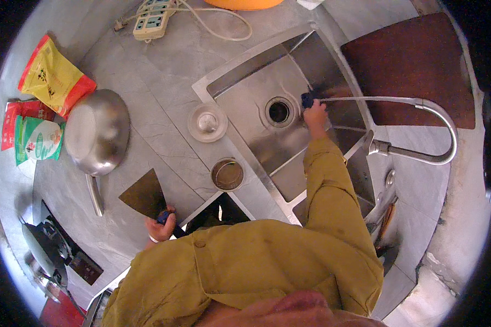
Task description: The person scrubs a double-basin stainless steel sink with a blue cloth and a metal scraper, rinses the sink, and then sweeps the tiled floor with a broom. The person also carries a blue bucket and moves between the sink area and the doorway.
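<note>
My left hand [162, 226] grips the blue-and-black handle of a wide-bladed scraper [145, 194], its blade pointing away from me over the grey counter. Inside the stainless steel sink [245, 135], my right hand [316, 118] holds a small dark blue object [308, 99]. Its kind is too unclear to tell. A stream of water [364, 98] runs from the curved faucet [450, 139] onto that hand and object. The open drain [279, 112] lies just left of my right hand. Wet sheen covers the sink floor.
On the counter stand a pale dish [208, 122], a round container [227, 174] and a steel pan [98, 131]. Food packets [53, 77] lie behind the pan. A power strip [152, 20] with a looped cable lies at the back. A dark red board [409, 69] borders the sink.
</note>
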A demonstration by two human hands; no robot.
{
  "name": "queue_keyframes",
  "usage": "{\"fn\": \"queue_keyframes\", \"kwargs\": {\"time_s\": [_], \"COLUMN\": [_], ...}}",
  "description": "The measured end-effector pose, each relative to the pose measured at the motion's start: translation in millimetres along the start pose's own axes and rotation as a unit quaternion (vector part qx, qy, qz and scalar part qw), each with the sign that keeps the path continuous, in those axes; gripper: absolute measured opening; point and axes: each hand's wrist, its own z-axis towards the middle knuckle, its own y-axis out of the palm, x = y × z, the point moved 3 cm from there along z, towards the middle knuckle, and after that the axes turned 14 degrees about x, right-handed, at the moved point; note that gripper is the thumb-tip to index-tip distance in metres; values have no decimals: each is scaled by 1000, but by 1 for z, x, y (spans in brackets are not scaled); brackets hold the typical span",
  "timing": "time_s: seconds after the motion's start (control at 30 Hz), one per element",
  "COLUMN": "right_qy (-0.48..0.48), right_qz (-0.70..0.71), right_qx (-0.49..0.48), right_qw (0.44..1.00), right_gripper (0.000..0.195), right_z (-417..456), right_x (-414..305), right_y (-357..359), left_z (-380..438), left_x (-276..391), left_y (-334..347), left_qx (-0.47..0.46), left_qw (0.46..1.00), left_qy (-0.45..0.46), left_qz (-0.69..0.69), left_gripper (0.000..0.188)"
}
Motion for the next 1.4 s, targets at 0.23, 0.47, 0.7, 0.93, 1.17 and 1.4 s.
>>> {"fn": "queue_keyframes", "kwargs": {"time_s": [0.23,0.47,0.7,0.93,1.17,1.4], "right_qy": [-109,-183,-189,-374,-594,-473], "right_qz": [17,116,117,186,282,156], "right_qx": [-81,189,74,132,76,-134], "right_qw": [991,958,972,899,750,857], "right_gripper": [46,48,46,40,31,28], "right_z": [34,137,198,24,-56,-40], "right_x": [-92,-122,-163,-260,-264,-96], "right_y": [-95,-143,-104,-118,-147,-33], "left_z": [-5,-5,1,-2,5,0], "left_x": [-11,-4,-2,-2,11,-4], "left_y": [-4,2,2,-1,0,-1], "left_qx": [-14,3,-26,-6,-23,-13], "left_qw": [999,998,999,999,998,999], "left_qy": [-27,-28,-13,42,48,49], "left_qz": [13,-49,-27,23,38,-1], "left_gripper": [12,19,21,21,20,21]}}
